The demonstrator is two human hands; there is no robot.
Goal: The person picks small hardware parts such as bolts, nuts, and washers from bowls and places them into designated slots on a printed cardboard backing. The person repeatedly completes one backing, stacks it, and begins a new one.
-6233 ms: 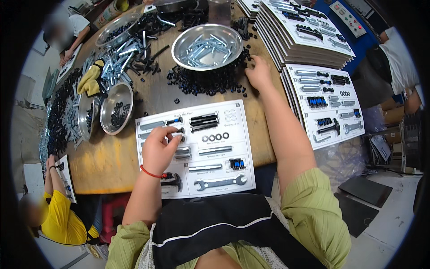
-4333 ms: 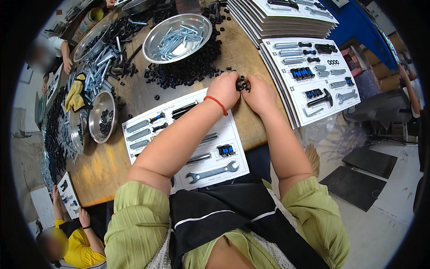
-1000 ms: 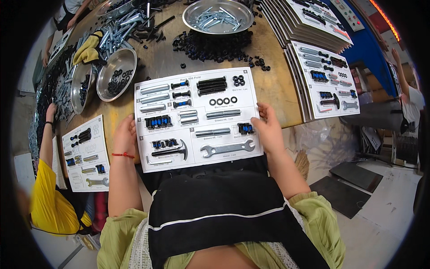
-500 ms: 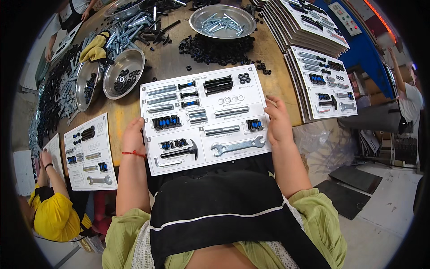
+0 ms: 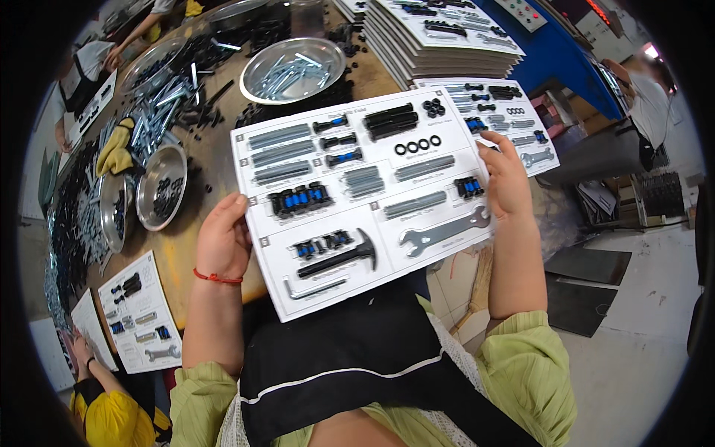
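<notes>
Both my hands hold a white hardware card (image 5: 357,214) up over the table's near edge, tilted with its right side higher. My left hand (image 5: 223,242) grips the left edge, thumb on the front and the fingers mostly hidden behind. My right hand (image 5: 510,179) grips the right edge, its fingertips near the upper corner. The card's face shows grey sleeves (image 5: 283,153), black and blue bolts (image 5: 300,198), black rods (image 5: 391,121), dark washers (image 5: 417,145), a flat open-ended wrench (image 5: 447,231), a black hammer-shaped piece (image 5: 339,257) and an L-shaped hex key (image 5: 320,288).
A stack of similar cards (image 5: 424,63) rises behind, another card (image 5: 540,127) beside it. Metal bowls of bolts (image 5: 257,68) and small black parts (image 5: 179,155) stand amid loose hardware. A yellow glove (image 5: 115,149) lies left. Other people work at left and far right.
The card has come closer and tilted, its right side rising and its lower left corner dropping. My hands have moved with it. The table and stack have shifted left in view.
</notes>
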